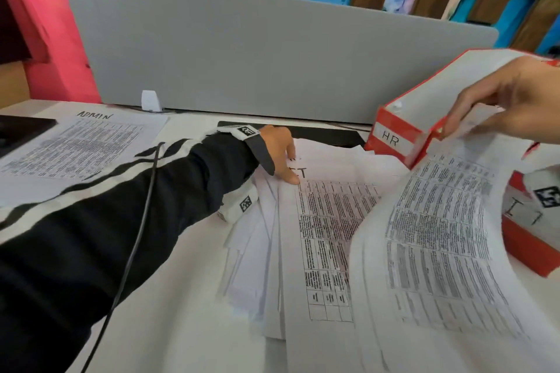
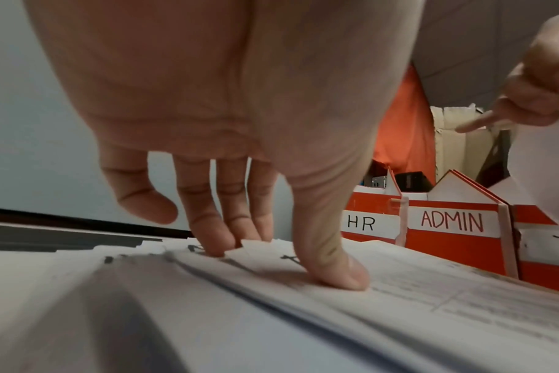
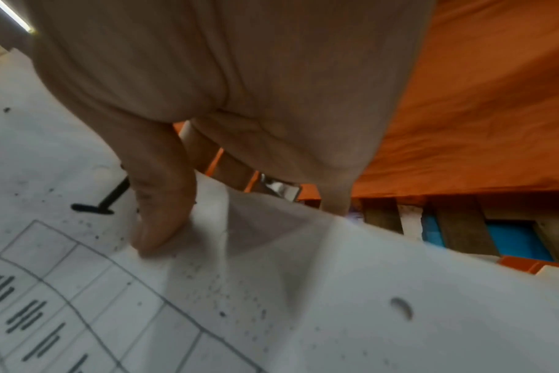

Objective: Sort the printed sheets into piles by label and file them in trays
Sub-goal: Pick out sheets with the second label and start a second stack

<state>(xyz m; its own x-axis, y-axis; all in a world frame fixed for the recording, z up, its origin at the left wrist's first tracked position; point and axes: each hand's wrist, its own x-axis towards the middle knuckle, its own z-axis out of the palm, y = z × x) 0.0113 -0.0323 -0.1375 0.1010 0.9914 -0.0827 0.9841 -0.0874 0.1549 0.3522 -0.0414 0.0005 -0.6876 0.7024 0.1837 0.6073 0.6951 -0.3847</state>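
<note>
A fanned stack of printed sheets (image 1: 327, 239) lies mid-desk. My left hand (image 1: 280, 154) presses its top edge with straight fingers and thumb (image 2: 332, 272). Above the stack's right side, a printed sheet (image 1: 439, 236) curls in the air, and my right hand (image 1: 497, 112) pinches its top edge between thumb (image 3: 157, 219) and fingers. Red and white trays stand at the right: one labelled HR (image 1: 394, 139), one labelled ADMIN (image 2: 452, 223), and another (image 1: 527, 221) nearer me. A single sheet headed ADMIN (image 1: 75, 148) lies flat at the far left.
A grey partition panel (image 1: 242, 54) closes the desk's far side, with a small white clip (image 1: 150, 100) at its foot. A dark flat object (image 1: 21, 130) sits at the left edge. A black cable (image 1: 133, 251) runs along my left sleeve.
</note>
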